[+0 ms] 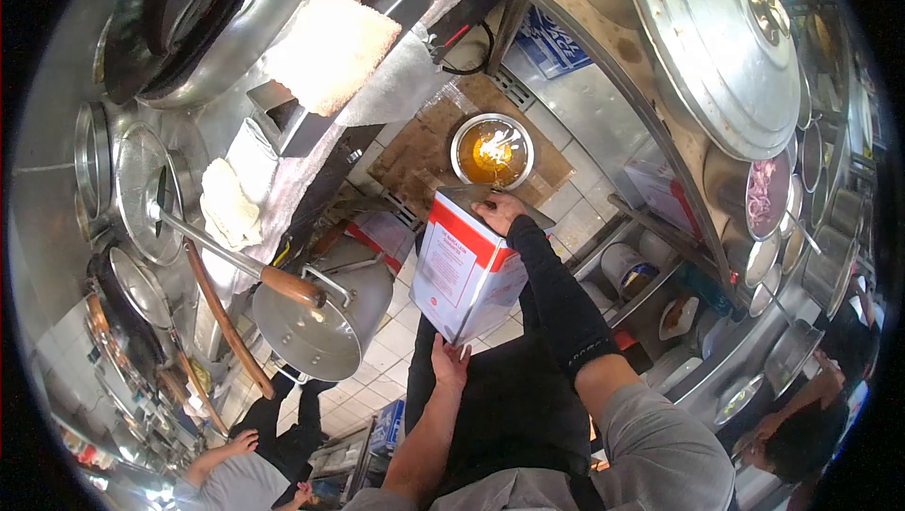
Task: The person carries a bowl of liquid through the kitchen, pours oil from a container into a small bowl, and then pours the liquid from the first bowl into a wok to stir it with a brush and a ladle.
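Between my two hands is a large rectangular oil tin (457, 271), white and red with printed text, tilted away from me. My right hand (500, 211), below a black sleeve, grips its top near the far edge. At the tin's near bottom corner, my left hand (451, 363) supports it from below with the fingers against the metal. Just beyond the tin's top is a round metal bowl (455, 151) with amber liquid (479, 170) inside and bright reflections on it. The bowl sits on a flat brown sheet (405, 160) on the floor. The tin's opening is hidden.
Left of me stands a deep metal pot (368, 318), with a wooden-handled strainer (236, 256) reaching over it. Folded cloths (231, 205) lie on the left counter. A big lidded pot (707, 49) stands at right, above shelves. Other people (236, 478) are at lower left and right.
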Demonstrator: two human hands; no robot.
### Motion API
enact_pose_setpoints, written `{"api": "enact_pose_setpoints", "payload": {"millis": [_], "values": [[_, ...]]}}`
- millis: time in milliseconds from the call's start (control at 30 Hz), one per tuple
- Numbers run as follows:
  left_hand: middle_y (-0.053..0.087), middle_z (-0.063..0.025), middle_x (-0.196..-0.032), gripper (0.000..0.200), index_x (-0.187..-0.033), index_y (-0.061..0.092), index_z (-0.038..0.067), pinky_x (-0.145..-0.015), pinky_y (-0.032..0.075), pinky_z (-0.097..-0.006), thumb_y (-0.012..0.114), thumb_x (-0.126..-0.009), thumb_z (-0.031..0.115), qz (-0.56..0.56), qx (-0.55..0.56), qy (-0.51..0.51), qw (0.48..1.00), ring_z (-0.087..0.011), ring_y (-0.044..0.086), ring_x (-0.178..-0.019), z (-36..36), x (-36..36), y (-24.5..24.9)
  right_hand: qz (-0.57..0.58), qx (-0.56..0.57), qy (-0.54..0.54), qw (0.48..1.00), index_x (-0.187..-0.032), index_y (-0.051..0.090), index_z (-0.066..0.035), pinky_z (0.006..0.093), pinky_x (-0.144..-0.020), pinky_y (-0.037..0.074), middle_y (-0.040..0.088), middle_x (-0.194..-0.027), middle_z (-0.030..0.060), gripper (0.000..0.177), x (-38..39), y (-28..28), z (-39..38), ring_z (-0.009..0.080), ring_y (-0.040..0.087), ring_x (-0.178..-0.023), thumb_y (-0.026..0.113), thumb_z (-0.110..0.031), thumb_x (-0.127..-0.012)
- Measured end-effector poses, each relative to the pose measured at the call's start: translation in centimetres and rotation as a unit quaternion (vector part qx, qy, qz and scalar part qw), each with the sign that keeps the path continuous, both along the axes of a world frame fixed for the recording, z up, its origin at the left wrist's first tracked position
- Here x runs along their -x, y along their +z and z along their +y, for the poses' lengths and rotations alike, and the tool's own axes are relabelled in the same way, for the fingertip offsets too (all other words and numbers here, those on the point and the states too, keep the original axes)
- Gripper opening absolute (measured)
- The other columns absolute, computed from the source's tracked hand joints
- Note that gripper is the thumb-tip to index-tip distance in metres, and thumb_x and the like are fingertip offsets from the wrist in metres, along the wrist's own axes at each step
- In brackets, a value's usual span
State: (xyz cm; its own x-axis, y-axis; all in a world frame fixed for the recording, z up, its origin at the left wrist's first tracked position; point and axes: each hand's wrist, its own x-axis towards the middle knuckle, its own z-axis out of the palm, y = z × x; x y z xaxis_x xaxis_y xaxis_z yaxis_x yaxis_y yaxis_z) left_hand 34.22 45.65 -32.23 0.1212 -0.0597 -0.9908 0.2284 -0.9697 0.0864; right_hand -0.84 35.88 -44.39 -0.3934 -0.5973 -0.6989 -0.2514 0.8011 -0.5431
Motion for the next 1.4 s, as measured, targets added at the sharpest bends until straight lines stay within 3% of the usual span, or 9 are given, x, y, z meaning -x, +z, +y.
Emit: {"api": "enact_pose_setpoints", "payload": {"millis": [267,867,967,1167,1367,1400], "values": [[0.058,-0.0101,-0.122,0.056,-0.125,0.057,0.003,-0.101,0.049,-0.0419,0.056,-0.099,0.053,-0.014,-0.007,-0.009,1.000,-0.0242,0.055,-0.115,-0.7,1.2,1.4,-0.061,-0.029,0.010,0.998,-0.121,0.069,0.003,0.0380,-0.105,0.048,0.068,-0.125,0.0250,0.074,1.6,3.3,-1.3,0.0365,0.063,-0.119,0.059,-0.062,-0.088],[0.057,-0.0118,-0.122,0.060,-0.129,0.054,0.001,-0.102,0.049,-0.0416,0.053,-0.101,0.054,0.011,0.004,-0.029,1.000,-0.0240,0.054,-0.114,-0.6,1.3,1.6,-0.049,-0.024,0.014,0.998,-0.121,0.069,0.004,0.0387,-0.104,0.049,0.068,-0.123,0.0250,0.074,1.8,2.0,-1.0,0.0372,0.064,-0.117,0.060,-0.061,-0.088],[0.056,-0.0117,-0.120,0.059,-0.126,0.054,0.000,-0.101,0.050,-0.0413,0.053,-0.101,0.054,0.005,-0.002,-0.026,1.000,-0.0240,0.054,-0.112,-0.5,1.3,1.3,-0.014,-0.015,0.002,1.000,-0.111,0.073,-0.002,0.0414,-0.100,0.050,0.070,-0.117,0.0224,0.065,1.0,1.5,-0.6,0.0367,0.065,-0.113,0.061,-0.062,-0.087],[0.056,-0.0115,-0.117,0.059,-0.124,0.055,-0.001,-0.100,0.051,-0.0409,0.056,-0.099,0.054,0.004,0.001,-0.012,1.000,-0.0244,0.054,-0.110,0.2,1.0,0.6,0.003,-0.015,0.021,1.000,-0.118,0.072,-0.004,0.0408,-0.104,0.049,0.069,-0.122,0.0231,0.068,0.8,2.0,-0.3,0.0365,0.064,-0.117,0.057,-0.063,-0.088],[0.057,-0.0119,-0.112,0.064,-0.122,0.056,-0.003,-0.103,0.049,-0.0423,0.059,-0.096,0.056,0.011,-0.011,0.031,0.999,-0.0253,0.055,-0.106,1.5,-0.4,-2.1,0.033,0.023,0.002,0.999,-0.102,0.074,-0.003,0.0469,-0.088,0.054,0.073,-0.108,0.0204,0.056,-0.4,4.9,-0.1,0.0400,0.069,-0.097,0.062,-0.057,-0.087],[0.057,-0.0121,-0.112,0.065,-0.121,0.056,-0.004,-0.104,0.049,-0.0428,0.060,-0.096,0.056,0.019,-0.003,0.039,0.999,-0.0253,0.055,-0.106,1.7,-0.5,-2.4,0.081,0.073,-0.012,0.994,-0.095,0.073,-0.003,0.0494,-0.079,0.054,0.073,-0.097,0.0192,0.050,-1.0,5.3,0.2,0.0419,0.069,-0.085,0.065,-0.052,-0.087]]}}
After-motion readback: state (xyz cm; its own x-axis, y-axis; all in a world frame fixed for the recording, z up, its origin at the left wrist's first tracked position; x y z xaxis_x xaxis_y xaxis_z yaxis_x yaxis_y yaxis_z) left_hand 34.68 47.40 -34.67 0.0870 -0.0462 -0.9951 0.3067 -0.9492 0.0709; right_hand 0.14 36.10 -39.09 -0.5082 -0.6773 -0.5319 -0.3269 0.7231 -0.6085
